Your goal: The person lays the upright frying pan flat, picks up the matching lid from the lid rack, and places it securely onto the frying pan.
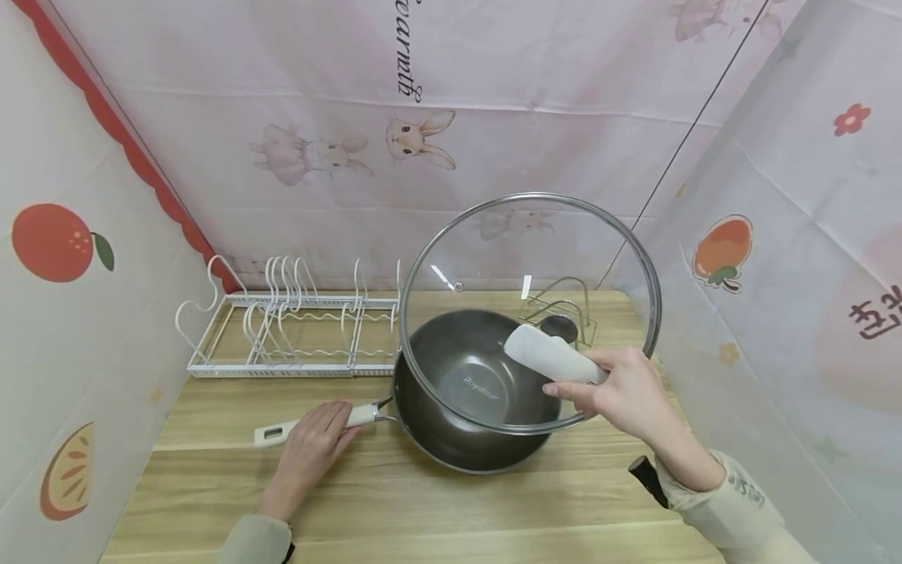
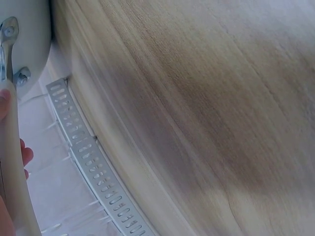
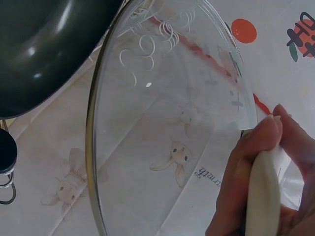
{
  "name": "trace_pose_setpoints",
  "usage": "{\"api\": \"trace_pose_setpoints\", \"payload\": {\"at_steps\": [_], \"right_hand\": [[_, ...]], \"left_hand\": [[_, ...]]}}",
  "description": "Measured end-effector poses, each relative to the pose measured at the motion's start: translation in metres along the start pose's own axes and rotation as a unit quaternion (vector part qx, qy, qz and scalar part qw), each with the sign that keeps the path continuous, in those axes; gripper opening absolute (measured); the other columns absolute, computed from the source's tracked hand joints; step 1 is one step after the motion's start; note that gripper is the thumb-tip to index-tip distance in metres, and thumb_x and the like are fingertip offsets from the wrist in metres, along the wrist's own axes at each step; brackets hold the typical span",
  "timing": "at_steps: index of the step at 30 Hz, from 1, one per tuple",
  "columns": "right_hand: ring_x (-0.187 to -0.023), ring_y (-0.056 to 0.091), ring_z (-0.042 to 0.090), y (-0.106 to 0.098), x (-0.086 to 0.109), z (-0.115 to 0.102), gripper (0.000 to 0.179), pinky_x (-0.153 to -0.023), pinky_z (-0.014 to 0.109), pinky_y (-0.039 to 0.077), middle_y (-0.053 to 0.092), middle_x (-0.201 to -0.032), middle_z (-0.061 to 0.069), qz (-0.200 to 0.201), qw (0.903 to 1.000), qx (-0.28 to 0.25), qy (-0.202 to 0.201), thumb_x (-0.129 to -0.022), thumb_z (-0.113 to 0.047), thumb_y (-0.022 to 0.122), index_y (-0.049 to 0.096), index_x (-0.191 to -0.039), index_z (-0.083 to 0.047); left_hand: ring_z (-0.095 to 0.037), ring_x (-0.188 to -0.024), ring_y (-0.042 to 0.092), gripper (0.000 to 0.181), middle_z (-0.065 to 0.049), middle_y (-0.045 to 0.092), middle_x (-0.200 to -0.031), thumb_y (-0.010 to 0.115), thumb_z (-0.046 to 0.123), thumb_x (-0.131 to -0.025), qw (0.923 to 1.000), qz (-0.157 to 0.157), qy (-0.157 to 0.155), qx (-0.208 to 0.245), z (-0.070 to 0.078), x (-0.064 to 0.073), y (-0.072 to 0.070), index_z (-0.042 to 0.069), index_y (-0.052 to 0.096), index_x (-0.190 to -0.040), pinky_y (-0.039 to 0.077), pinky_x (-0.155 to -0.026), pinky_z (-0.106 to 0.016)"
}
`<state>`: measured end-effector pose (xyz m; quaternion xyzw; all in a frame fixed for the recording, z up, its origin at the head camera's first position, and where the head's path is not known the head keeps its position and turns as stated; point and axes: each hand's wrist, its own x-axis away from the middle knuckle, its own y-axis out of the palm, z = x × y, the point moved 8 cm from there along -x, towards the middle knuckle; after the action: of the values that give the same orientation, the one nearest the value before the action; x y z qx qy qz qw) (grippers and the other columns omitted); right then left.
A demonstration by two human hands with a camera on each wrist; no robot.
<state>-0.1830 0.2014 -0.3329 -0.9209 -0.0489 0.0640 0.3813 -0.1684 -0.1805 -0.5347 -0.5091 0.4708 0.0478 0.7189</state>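
Note:
A dark wok [image 1: 458, 450] stands on the wooden table, its inside facing up and bare apart from printed lettering on the bottom. My left hand [image 1: 315, 439] grips the wok's cream handle [image 1: 362, 415], which points left; the left wrist view shows fingers around this handle [image 2: 17, 172]. With my right hand [image 1: 630, 395] I hold a glass lid [image 1: 486, 251] by its white handle [image 1: 553, 356]. The lid is raised and tilted over the wok, overlapping its right part in the head view. From the right wrist, the lid's glass [image 3: 142, 132] appears apart from the wok [image 3: 49, 44].
Left of the wok, a white wire dish rack [image 1: 271, 370] stands along the back wall. Behind the lid's right side are a wire stand [image 1: 583, 294] and a small dark round object [image 1: 560, 325]. Printed sheets [image 1: 317, 55] enclose the table [image 1: 423, 517] at back and sides.

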Motion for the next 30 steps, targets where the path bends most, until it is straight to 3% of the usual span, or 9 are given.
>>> {"api": "trace_pose_setpoints", "payload": {"at_steps": [9, 16, 23, 30], "right_hand": [[-0.045, 0.060, 0.023, 0.008, -0.014, 0.002, 0.029, -0.044, 0.034, 0.053, 0.061, -0.054, 0.007, -0.081, 0.9931, -0.082, 0.021, -0.074, -0.023, 0.087, 0.068, -0.074, -0.002], [-0.045, 0.059, 0.023, 0.016, -0.018, 0.009, 0.029, -0.043, 0.035, 0.052, 0.059, -0.055, 0.011, -0.135, 0.9816, -0.123, 0.056, -0.078, -0.021, 0.085, 0.066, -0.076, 0.001], [-0.045, 0.057, 0.021, 0.027, -0.023, 0.015, 0.028, -0.045, 0.035, 0.052, 0.059, -0.056, 0.010, -0.173, 0.9689, -0.155, 0.084, -0.080, -0.022, 0.083, 0.067, -0.081, 0.002], [-0.045, 0.055, 0.016, 0.044, -0.032, 0.027, 0.029, -0.046, 0.033, 0.053, 0.058, -0.056, 0.009, -0.219, 0.9527, -0.181, 0.108, -0.081, -0.023, 0.082, 0.069, -0.089, 0.002]], "left_hand": [[-0.038, -0.085, 0.069, 0.059, -0.022, 0.071, -0.098, 0.039, 0.043, -0.106, 1.0000, 0.009, 0.001, 0.003, 0.000, -0.001, -0.002, -0.007, 0.069, -0.102, 0.058, -0.077, -0.050], [-0.038, -0.085, 0.069, 0.061, -0.022, 0.071, -0.098, 0.036, 0.044, -0.106, 1.0000, 0.001, 0.003, -0.001, 0.000, -0.002, 0.000, -0.007, 0.069, -0.100, 0.059, -0.077, -0.050], [-0.038, -0.084, 0.070, 0.055, -0.022, 0.071, -0.097, 0.045, 0.041, -0.104, 1.0000, 0.001, 0.004, 0.004, -0.001, 0.000, 0.001, -0.008, 0.069, -0.100, 0.059, -0.077, -0.050], [-0.038, -0.085, 0.070, 0.054, -0.022, 0.071, -0.098, 0.046, 0.042, -0.103, 1.0000, -0.007, 0.003, 0.004, -0.003, 0.001, 0.003, -0.007, 0.069, -0.102, 0.059, -0.078, -0.050]]}}
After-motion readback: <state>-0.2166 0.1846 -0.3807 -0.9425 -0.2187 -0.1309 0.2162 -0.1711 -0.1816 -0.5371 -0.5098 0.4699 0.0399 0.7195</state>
